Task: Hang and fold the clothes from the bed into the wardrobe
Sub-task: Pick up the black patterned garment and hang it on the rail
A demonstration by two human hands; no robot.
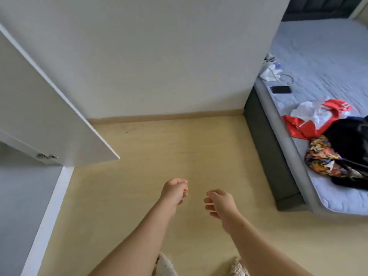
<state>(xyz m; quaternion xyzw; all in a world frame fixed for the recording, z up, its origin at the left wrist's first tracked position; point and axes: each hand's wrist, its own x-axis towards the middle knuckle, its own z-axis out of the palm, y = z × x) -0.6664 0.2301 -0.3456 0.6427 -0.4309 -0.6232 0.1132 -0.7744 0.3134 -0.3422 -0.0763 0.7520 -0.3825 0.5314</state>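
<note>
A pile of clothes lies on the bed (318, 56) at the right: a red and white garment (310, 120), a black garment (348, 136) and a colourful patterned one (326, 158). The white wardrobe door (49, 108) stands open at the left. Both my arms reach forward over the floor, well left of the bed. My left hand (174, 191) and my right hand (220, 203) hang with loosely curled fingers and hold nothing.
A black phone (281, 89) with a cable, and a white crumpled item (271, 73), lie on the mattress near the wall. The dark bed base (266, 156) borders the light wooden floor (159, 148). A white wall (159, 56) stands ahead.
</note>
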